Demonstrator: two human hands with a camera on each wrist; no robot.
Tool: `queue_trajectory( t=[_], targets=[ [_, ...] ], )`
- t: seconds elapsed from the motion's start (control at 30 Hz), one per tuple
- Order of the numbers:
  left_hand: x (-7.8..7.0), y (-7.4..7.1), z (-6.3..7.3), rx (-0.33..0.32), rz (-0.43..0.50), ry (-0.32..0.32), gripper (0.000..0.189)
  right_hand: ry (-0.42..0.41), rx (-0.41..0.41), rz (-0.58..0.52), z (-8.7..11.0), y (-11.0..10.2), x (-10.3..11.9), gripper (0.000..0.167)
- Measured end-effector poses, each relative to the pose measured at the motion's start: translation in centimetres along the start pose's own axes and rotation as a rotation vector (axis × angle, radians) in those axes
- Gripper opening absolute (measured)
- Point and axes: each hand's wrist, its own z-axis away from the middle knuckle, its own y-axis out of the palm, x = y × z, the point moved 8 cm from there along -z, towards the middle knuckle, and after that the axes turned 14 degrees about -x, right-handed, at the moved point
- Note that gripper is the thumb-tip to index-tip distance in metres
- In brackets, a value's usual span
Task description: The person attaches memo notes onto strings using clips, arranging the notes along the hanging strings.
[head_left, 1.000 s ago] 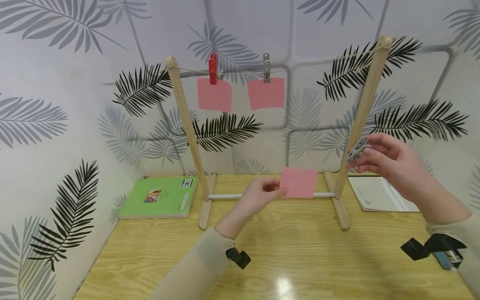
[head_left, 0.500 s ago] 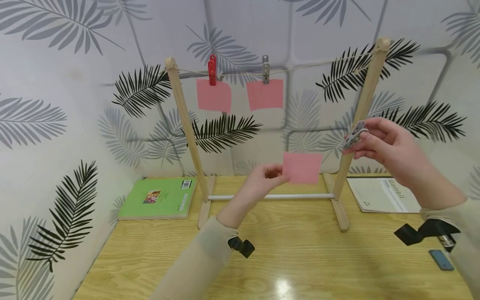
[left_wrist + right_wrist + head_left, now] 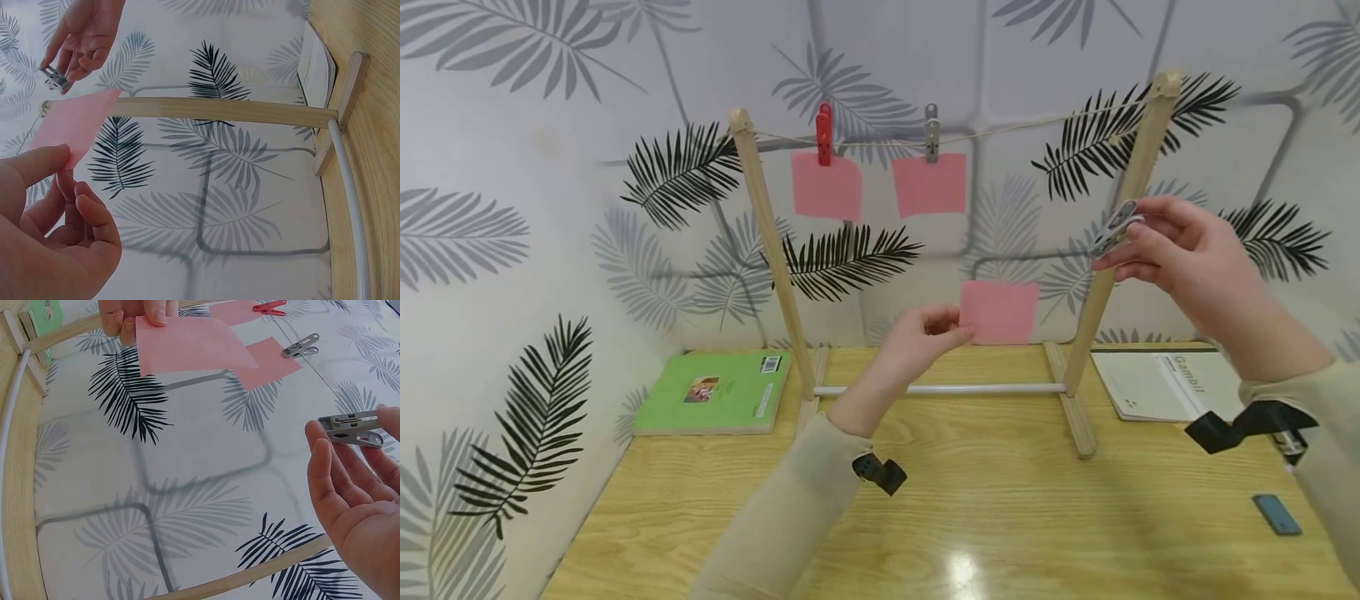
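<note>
Between thumb and fingers, my left hand pinches a pink paper square by its left edge, raised in front of the wooden frame's lower part. My right hand holds a grey clothespin beside the right post. Above them a string runs between the two posts. Two more pink papers hang from it: the left paper under a red clothespin, the other paper under a grey clothespin.
A green book lies on the table at the left of the frame. Behind the right foot lies a pale notebook. A small blue object is at the right. A white rod joins the frame's feet, close to the leaf-patterned wall.
Both hands have risen, the left with the pink paper and the right with the grey clothespin. The hanging papers stay where they were.
</note>
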Motion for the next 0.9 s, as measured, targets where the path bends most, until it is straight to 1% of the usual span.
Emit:
queue_trajectory(
  t=[0.1,0.17,0.3,0.37,0.43,0.57,0.77,0.9],
  targets=[
    [-0.2,0.1,-0.2,0.002,0.021,-0.015,0.026,-0.009,-0.017,-0.021,-0.4,-0.2,0.5,0.030],
    [-0.5,0.2,-0.4,-0.002,0.034,-0.012,0.026,-0.006,-0.025,-0.012,-0.6,-0.3,0.6,0.031],
    [-0.9,0.1,-0.9,-0.017,0.040,0.013,0.025,0.014,-0.036,0.020,-1.1,-0.5,1.0,0.034],
    [-1.0,-0.1,-1.1,-0.028,0.029,0.023,0.025,0.018,-0.028,0.009,-1.3,-0.5,1.4,0.034],
    [-1.0,-0.3,-1.2,-0.036,0.018,0.027,0.025,0.017,-0.010,-0.033,-1.7,-0.2,1.8,0.033],
    [-1.4,-0.7,-1.4,-0.038,0.023,0.019,0.025,-0.010,0.005,-0.045,-2.2,0.0,2.6,0.030],
    [-1.8,-1.1,-2.0,-0.047,0.047,0.000,0.027,-0.040,0.022,-0.042,-2.8,0.3,3.5,0.031],
    [-2.0,-1.5,-2.5,-0.072,0.045,-0.001,0.027,-0.065,0.029,0.001,-3.1,0.7,4.0,0.033]
  ],
)
